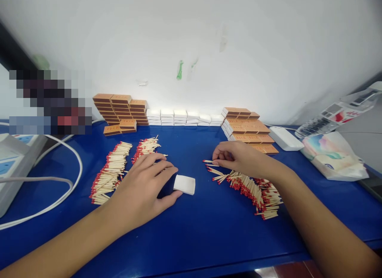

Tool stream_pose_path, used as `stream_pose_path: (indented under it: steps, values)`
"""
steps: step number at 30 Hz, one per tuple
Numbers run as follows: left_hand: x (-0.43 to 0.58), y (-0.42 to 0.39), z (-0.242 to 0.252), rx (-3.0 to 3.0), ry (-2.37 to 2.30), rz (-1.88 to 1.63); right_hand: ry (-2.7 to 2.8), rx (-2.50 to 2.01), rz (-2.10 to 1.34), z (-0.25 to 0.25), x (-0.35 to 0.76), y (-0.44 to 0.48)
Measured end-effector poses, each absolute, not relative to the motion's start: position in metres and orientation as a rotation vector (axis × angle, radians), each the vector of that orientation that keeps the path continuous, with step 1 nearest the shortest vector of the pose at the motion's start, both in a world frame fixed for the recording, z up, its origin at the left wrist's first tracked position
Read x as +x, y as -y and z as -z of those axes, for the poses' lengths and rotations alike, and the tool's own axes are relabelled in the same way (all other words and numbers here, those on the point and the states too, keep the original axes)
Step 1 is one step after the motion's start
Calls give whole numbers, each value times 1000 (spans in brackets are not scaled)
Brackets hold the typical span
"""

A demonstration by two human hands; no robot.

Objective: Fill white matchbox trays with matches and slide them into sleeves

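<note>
My left hand (146, 182) lies on the blue table (209, 230), fingers stretched, thumb and fingertips touching a small white matchbox tray (184, 184). My right hand (235, 156) is curled, its fingertips pinching a few red-tipped matches (209, 162) at the near end of a long heap of matches (256, 190). Two more rows of matches (110, 172) lie left of my left hand.
Along the wall stand stacks of orange matchbox sleeves (121, 108), a row of white trays (185, 117) and more orange sleeves (247, 128). A white box (285, 138) and plastic bag (332, 154) sit right. White cables (59, 182) and a power strip (12, 162) lie left.
</note>
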State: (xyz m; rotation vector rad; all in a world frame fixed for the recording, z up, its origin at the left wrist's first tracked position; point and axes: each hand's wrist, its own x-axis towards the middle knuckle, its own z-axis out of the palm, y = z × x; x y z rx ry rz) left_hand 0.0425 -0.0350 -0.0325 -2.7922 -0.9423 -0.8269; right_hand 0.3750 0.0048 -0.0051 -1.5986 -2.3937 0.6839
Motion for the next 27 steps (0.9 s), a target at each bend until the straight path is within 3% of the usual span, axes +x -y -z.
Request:
stream_pose_path:
  steps: [27]
  values:
    - [47,40,34,-2916,937,830,2385,-1501,-665,8,357,0]
